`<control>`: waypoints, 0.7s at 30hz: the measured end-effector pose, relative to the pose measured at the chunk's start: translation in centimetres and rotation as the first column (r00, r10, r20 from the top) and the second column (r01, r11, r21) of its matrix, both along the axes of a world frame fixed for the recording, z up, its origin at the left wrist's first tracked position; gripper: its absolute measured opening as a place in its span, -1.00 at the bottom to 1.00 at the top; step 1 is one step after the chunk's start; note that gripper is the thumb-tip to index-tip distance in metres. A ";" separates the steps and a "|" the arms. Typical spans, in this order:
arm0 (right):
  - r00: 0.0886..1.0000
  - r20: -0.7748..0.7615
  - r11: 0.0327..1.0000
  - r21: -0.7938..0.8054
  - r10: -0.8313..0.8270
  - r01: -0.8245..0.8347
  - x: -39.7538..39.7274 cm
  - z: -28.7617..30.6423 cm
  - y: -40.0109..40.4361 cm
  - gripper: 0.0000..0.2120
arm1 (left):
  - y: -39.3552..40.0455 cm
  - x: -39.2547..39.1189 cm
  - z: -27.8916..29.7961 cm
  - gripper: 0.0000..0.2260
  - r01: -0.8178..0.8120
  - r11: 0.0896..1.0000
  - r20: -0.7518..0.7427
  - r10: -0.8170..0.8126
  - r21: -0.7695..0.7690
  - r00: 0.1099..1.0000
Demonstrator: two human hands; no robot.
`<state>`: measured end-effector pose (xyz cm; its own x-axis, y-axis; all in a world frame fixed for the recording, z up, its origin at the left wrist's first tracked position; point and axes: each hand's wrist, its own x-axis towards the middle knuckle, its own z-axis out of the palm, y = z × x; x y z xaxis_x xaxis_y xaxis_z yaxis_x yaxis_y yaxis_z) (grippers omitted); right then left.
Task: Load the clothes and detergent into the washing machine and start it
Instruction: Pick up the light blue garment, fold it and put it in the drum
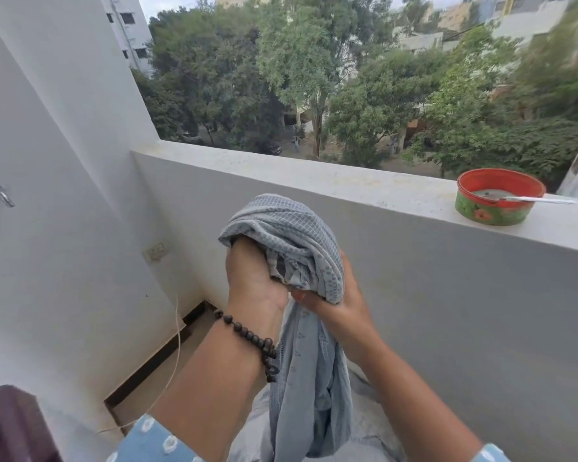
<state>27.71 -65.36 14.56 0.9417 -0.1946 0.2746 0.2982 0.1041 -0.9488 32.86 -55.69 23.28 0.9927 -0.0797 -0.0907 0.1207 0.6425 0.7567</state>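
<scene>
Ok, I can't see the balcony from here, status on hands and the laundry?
Both hands, left and right, gripping the grey cloth, bunched up at chest height. Washing machine not in view. Nothing in the way.

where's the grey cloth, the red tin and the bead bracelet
grey cloth [291,228], head view, bunched top
red tin [474,208], head view, green outer wall
bead bracelet [247,335], head view, beads on the left wrist

Soft overcast daylight, edges warped (corners blurred)
</scene>
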 end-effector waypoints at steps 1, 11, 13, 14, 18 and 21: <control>1.000 0.002 0.999 0.044 0.001 -0.001 0.0 -0.2 -0.2 -0.34 | 0.1 0.0 -0.4 -0.74 -0.013 0.999 -0.014 0.014 0.050 1.000; 0.998 -0.007 0.997 0.057 0.059 -0.059 0.4 1.7 -5.0 -0.80 | 4.3 -1.1 -2.8 -0.39 0.369 0.826 -0.073 -0.375 0.427 0.924; 0.996 -0.010 0.995 -0.025 0.094 -0.094 0.3 2.8 -6.5 -0.81 | 6.1 -1.0 -2.2 -0.08 0.394 0.718 -0.055 -0.447 0.574 0.893; 0.992 -0.021 0.989 -0.076 0.124 -0.125 0.2 3.4 -7.2 -0.79 | 6.8 -0.9 -1.6 0.02 0.375 0.660 -0.025 -0.475 0.652 0.880; 0.965 -0.152 0.890 -0.377 0.214 -0.257 0.1 5.8 -8.2 -0.79 | 6.9 -1.6 2.4 0.16 0.122 0.280 0.088 -0.634 0.952 0.768; 0.939 -0.245 0.730 -0.592 0.240 -0.341 0.3 7.5 -6.9 -0.81 | 4.4 -2.0 3.1 0.25 -0.029 -0.060 -0.028 -0.778 0.998 0.627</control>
